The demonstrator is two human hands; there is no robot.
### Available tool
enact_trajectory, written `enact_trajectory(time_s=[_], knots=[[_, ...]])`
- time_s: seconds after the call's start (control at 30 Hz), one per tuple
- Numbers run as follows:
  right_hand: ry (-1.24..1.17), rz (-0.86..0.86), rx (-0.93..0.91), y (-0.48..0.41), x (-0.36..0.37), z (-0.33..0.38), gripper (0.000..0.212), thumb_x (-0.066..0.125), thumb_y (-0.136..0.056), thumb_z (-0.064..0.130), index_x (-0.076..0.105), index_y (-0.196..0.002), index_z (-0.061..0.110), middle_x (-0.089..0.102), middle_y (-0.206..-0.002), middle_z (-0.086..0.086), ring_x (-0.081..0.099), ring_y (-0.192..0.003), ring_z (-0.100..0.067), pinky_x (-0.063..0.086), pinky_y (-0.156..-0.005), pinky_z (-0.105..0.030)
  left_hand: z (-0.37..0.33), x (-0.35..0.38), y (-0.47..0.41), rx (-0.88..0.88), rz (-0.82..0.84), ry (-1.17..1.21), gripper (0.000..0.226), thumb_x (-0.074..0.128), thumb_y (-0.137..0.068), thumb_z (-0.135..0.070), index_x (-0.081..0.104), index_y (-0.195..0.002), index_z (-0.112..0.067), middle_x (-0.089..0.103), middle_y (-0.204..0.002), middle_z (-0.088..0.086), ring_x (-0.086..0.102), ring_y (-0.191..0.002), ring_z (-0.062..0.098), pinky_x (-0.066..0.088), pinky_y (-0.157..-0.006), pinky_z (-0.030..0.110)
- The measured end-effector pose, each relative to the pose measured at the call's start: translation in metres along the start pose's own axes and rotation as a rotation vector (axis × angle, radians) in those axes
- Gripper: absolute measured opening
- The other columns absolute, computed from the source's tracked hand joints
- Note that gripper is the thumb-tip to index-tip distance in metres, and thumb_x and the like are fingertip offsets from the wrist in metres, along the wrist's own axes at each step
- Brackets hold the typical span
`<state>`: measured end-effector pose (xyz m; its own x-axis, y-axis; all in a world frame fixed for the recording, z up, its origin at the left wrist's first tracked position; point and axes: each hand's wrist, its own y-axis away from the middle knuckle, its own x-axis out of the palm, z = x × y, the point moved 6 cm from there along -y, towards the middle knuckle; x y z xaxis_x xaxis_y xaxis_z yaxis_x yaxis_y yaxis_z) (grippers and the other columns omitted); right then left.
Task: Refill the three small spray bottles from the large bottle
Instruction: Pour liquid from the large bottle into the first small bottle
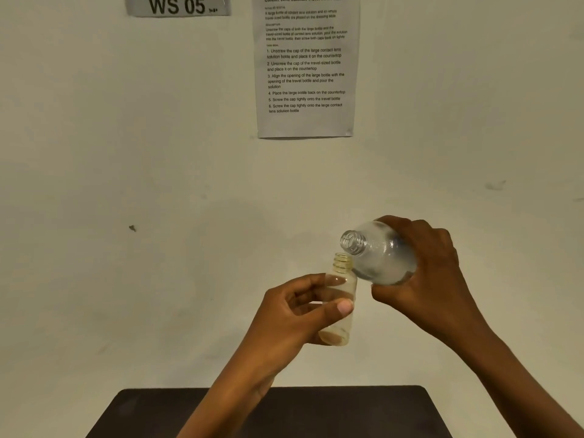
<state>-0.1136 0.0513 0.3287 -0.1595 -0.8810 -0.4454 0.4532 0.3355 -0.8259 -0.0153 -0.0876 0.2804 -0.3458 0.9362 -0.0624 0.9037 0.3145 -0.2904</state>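
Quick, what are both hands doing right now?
Left hand: closed around the small bottle, holding it upright.
Right hand: closed around the large bottle, tipping it toward the small one.

The table (347, 412) at six o'clock runs off the bottom edge. The sign (178, 5) at eleven and the sheet (305, 67) at twelve lose their tops, and the sheet's smallest print is blurred. The right hand (423, 279) hides the large bottle's (379, 257) base. The left hand (294, 314) covers the small bottle's (343, 327) nine o'clock side.
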Motion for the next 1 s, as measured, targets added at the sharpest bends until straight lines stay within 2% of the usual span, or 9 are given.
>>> enact_trajectory(time_s=[0.13,0.23,0.37,0.53,0.73,0.9,1.0], knots=[[0.025,0.007,-0.039,0.002,0.002,0.002,0.07,0.063,-0.046,0.027,0.048,-0.115,0.033,0.049,-0.1,0.011,0.036,-0.091,-0.012,0.032,-0.072,-0.022,0.002,-0.003,0.001,-0.01,-0.002,-0.015,0.048,0.072,-0.061,-0.033,0.067,-0.108,-0.023,0.071,-0.105,0.002,0.069,-0.095,0.016,0.06,-0.071,0.036],[0.033,0.016,-0.052,0.002,0.003,0.002,0.069,0.063,-0.047,0.027,0.041,-0.112,0.04,0.048,-0.101,0.012,0.036,-0.094,-0.011,0.03,-0.074,-0.029,0.003,-0.003,0.001,-0.025,0.004,-0.027,0.046,0.072,-0.062,-0.033,0.067,-0.106,-0.024,0.072,-0.104,0.001,0.069,-0.093,0.014,0.06,-0.068,0.032],[0.071,0.011,-0.089,-0.003,0.005,0.006,0.068,0.062,-0.049,0.027,0.041,-0.113,0.039,0.052,-0.104,0.008,0.031,-0.096,-0.004,0.024,-0.08,-0.029,0.001,-0.009,-0.001,-0.019,0.023,-0.041,0.043,0.072,-0.061,-0.033,0.069,-0.103,-0.024,0.072,-0.1,-0.001,0.07,-0.091,0.012,0.059,-0.065,0.029],[0.099,0.019,-0.123,-0.003,0.004,0.01,0.068,0.063,-0.05,0.027,0.042,-0.114,0.038,0.054,-0.106,0.004,0.038,-0.1,-0.011,0.023,-0.082,-0.023,0.0,-0.011,0.003,-0.016,0.016,-0.029,0.041,0.073,-0.055,-0.035,0.071,-0.095,-0.026,0.074,-0.096,-0.003,0.07,-0.09,0.015,0.059,-0.064,0.031],[0.121,0.012,-0.133,-0.004,0.003,0.014,0.068,0.063,-0.05,0.024,0.042,-0.113,0.038,0.055,-0.106,0.002,0.045,-0.102,-0.022,0.023,-0.085,-0.033,-0.001,-0.012,0.003,-0.024,0.009,-0.025,0.038,0.073,-0.051,-0.037,0.071,-0.088,-0.031,0.074,-0.093,-0.007,0.071,-0.087,0.014,0.058,-0.06,0.028],[0.12,0.01,-0.134,-0.004,0.002,0.014,0.068,0.063,-0.05,0.023,0.042,-0.113,0.038,0.055,-0.105,0.003,0.044,-0.102,-0.02,0.023,-0.086,-0.033,-0.003,-0.013,0.004,-0.024,-0.006,-0.025,0.033,0.073,-0.049,-0.036,0.071,-0.082,-0.034,0.074,-0.087,-0.011,0.071,-0.083,0.01,0.057,-0.057,0.025],[0.119,0.009,-0.131,-0.004,0.002,0.014,0.068,0.062,-0.051,0.022,0.042,-0.113,0.039,0.054,-0.106,0.004,0.042,-0.102,-0.019,0.021,-0.087,-0.032,-0.004,-0.012,0.005,-0.024,-0.002,-0.024,0.035,0.073,-0.051,-0.035,0.071,-0.086,-0.032,0.074,-0.088,-0.01,0.071,-0.084,0.01,0.057,-0.056,0.025]])
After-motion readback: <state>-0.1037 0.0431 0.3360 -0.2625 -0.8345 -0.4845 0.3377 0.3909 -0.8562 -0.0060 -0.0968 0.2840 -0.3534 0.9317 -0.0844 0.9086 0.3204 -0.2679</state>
